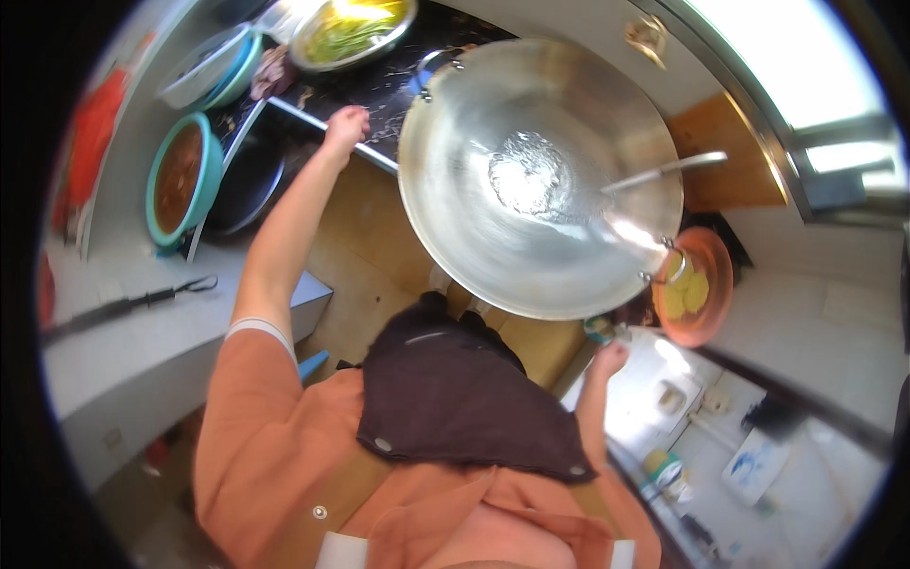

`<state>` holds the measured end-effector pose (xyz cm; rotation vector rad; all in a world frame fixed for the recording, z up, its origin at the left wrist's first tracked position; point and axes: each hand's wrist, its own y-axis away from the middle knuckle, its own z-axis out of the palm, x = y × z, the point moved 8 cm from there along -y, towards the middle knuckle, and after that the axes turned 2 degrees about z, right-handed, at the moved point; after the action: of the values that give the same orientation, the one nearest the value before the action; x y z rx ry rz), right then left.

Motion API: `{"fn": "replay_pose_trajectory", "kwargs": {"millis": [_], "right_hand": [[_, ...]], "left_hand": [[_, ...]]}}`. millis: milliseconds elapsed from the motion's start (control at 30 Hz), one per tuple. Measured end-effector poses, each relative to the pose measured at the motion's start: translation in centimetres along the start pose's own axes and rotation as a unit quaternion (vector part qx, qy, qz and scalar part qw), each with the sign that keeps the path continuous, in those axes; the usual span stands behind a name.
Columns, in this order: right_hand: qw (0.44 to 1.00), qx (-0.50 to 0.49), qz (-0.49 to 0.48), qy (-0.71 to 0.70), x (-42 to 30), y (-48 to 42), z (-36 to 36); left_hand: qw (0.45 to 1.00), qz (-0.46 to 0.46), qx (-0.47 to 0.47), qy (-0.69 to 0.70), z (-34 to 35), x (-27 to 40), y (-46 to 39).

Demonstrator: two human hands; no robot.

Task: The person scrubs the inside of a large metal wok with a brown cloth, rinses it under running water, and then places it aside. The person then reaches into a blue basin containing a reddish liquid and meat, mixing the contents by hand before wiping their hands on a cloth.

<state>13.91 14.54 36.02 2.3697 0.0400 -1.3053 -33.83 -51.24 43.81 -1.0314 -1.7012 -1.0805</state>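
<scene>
A large metal wok (455, 235) with two ring handles stands before me, bubbling clear liquid (527, 174) in its bottom. A metal utensil handle (672, 171) leans over its right rim. My left hand (347, 130) is over the dark counter's front edge, left of the wok, its fingers curled; whether it holds anything is unclear. My right hand (609, 358) is low at the right, below the wok's rim and near an orange-pink bowl (719, 313) with yellow pieces (686, 293). Its fingers are blurred, and I cannot tell whether they hold something.
At the upper left are a metal bowl of green vegetables (348, 35), stacked plastic containers (231, 78) and a turquoise basin (213, 186) of reddish-brown food. A dark round pan (245, 185) sits below the counter. A light ledge (178, 306) runs left, a window (796, 57) upper right.
</scene>
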Motion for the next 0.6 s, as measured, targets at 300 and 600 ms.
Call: {"fn": "replay_pose_trajectory", "kwargs": {"millis": [300,600], "right_hand": [[0.798,-0.390,-0.101,0.448,12.2,12.2,6.4],[0.617,-0.509,-0.302,0.518,12.9,18.4,18.6]], "left_hand": [[0.881,-0.183,-0.021,-0.435,-16.7,-32.4,20.3],[0.936,-0.225,-0.114,-0.246,-22.2,-37.9,25.2]]}}
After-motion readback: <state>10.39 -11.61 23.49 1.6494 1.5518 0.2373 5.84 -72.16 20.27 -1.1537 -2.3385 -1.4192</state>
